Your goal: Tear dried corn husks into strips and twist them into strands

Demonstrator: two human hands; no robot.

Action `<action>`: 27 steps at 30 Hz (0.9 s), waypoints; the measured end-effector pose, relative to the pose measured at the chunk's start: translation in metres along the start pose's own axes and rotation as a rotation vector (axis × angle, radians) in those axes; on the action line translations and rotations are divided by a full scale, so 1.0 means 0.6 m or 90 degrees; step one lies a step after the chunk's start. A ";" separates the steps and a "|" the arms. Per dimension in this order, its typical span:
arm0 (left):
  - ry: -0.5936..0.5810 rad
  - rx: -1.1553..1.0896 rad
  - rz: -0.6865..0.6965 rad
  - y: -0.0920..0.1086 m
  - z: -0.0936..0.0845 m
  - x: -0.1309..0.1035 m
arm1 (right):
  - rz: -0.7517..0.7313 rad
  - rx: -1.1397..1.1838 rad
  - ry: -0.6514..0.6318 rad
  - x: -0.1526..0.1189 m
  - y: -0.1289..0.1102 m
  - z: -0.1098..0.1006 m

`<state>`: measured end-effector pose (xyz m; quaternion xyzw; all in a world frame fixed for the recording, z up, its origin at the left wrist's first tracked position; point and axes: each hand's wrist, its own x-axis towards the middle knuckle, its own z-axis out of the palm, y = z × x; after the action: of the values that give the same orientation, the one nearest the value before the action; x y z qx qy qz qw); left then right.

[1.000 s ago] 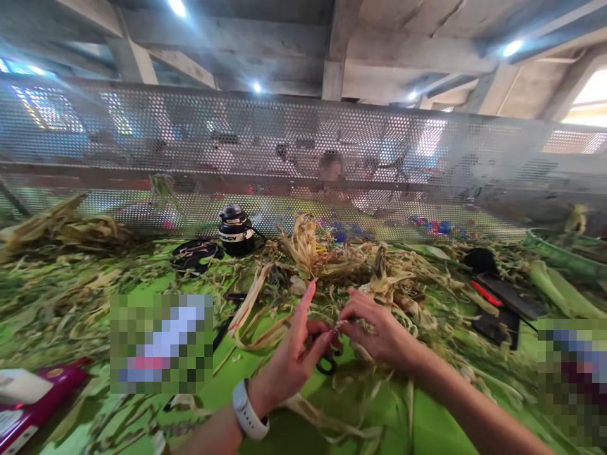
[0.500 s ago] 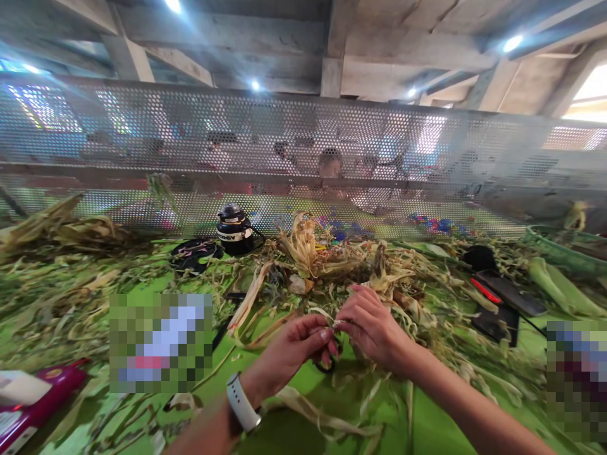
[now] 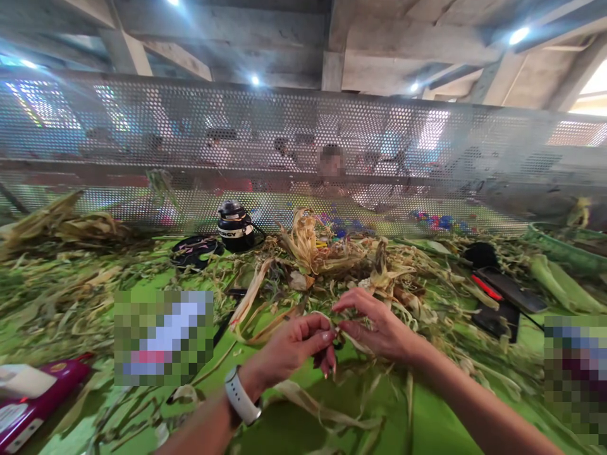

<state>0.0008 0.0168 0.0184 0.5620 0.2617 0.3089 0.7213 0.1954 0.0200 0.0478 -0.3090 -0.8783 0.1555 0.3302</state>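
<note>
My left hand [image 3: 303, 341], with a white watch on its wrist, is closed in a pinch at the middle of the table. A thin pale strip of corn husk [image 3: 325, 315] stands out from between its thumb and forefinger. Close on the right, my right hand [image 3: 377, 328] has its thumb and fingers apart, tips near the end of the strip. Something small and dark shows between the hands, mostly hidden. Below them, a long loose husk strip [image 3: 308, 404] lies on the green tabletop [image 3: 294, 436].
Dried husks [image 3: 308, 249] are heaped ahead, before a perforated metal screen [image 3: 265, 139]. A black jar [image 3: 236, 227] stands by the screen. A magenta device [image 3: 52, 401] lies left; a dark phone [image 3: 512, 291] and green basket [image 3: 564, 243] are right. People sit beyond the screen.
The fingers of my right hand have spread and come away from the pinch at the strip. My left hand stays nearly in place, still pinching.
</note>
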 end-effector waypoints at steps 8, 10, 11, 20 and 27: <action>0.009 -0.019 -0.015 -0.007 -0.002 0.001 | -0.055 -0.029 -0.019 0.000 0.001 0.002; 0.003 -0.035 -0.027 -0.006 -0.002 -0.001 | -0.062 -0.034 -0.020 -0.001 0.005 0.001; 0.000 -0.041 -0.029 -0.007 -0.002 -0.001 | -0.068 -0.034 -0.022 -0.002 0.007 0.000; 0.030 -0.050 -0.010 -0.004 -0.001 0.002 | -0.108 -0.075 -0.012 -0.004 0.011 -0.004; 0.079 -0.052 0.023 -0.003 0.002 0.006 | -0.139 -0.150 0.035 -0.006 0.013 0.008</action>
<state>0.0044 0.0187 0.0168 0.5166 0.2831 0.3663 0.7202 0.1979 0.0234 0.0387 -0.2527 -0.9094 0.0063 0.3302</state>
